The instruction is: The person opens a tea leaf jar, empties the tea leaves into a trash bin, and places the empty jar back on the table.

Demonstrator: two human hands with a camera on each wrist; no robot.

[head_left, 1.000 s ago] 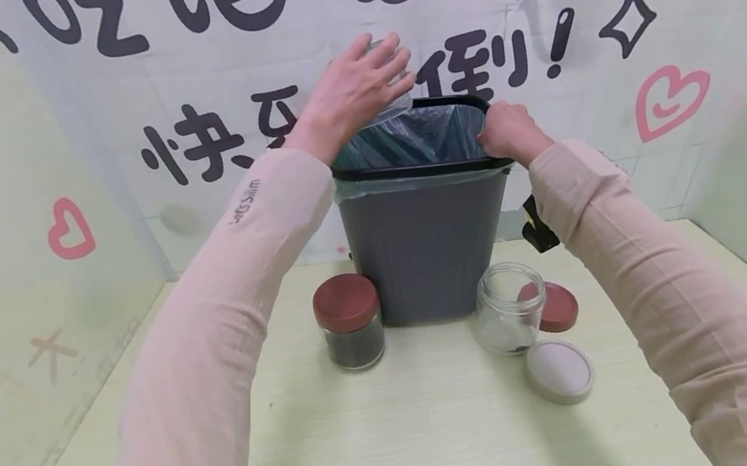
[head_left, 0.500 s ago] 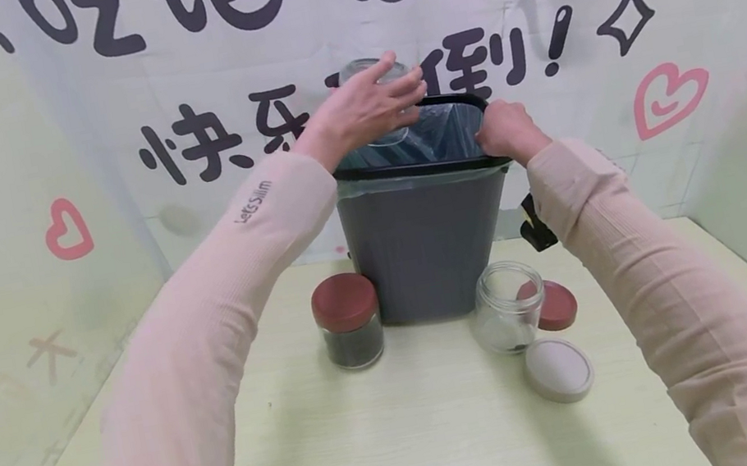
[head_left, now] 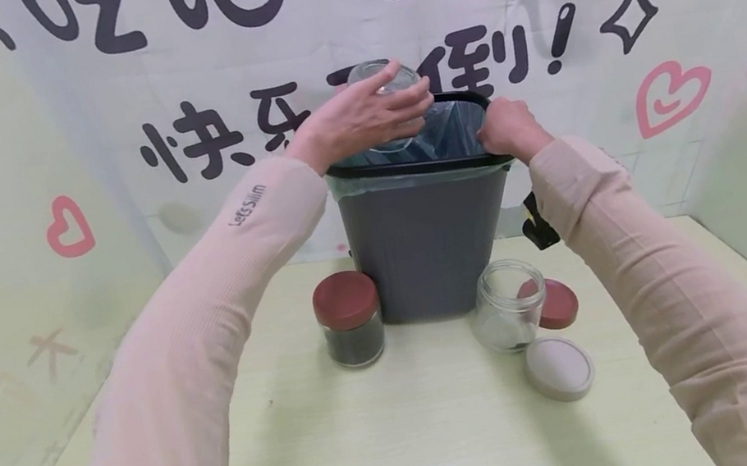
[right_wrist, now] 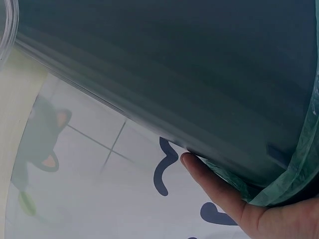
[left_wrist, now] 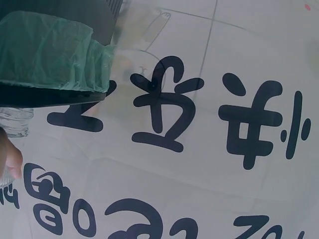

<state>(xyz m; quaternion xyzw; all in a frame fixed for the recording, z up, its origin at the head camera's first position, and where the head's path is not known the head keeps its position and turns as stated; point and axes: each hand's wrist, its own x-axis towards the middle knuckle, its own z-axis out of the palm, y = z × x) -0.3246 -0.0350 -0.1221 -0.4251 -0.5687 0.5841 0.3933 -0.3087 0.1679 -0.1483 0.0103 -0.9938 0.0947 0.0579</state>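
Note:
My left hand (head_left: 367,113) grips a clear glass jar (head_left: 366,70), its mouth down over the opening of the grey trash bin (head_left: 429,248). Only slivers of jar and fingers show in the left wrist view, where the jar's ridged neck (left_wrist: 16,122) is by the black rim. A bluish-green bag (head_left: 448,128) lines the bin and folds over its edge. At the bin's right corner my right hand (head_left: 511,127) holds the rim. In the right wrist view its thumb (right_wrist: 214,184) lies along the outside wall; the other fingers are hidden.
Left of the bin stands a red-lidded jar (head_left: 349,320) with dark contents. An uncapped glass jar (head_left: 509,309) stands at right, near a red lid (head_left: 559,304) and a pale lid (head_left: 560,368). A printed cloth wall (head_left: 230,225) rises behind the table (head_left: 411,443).
My left hand and the jar have come down and slightly right over the bin, and more of the jar's base shows. My right hand stays on the rim.

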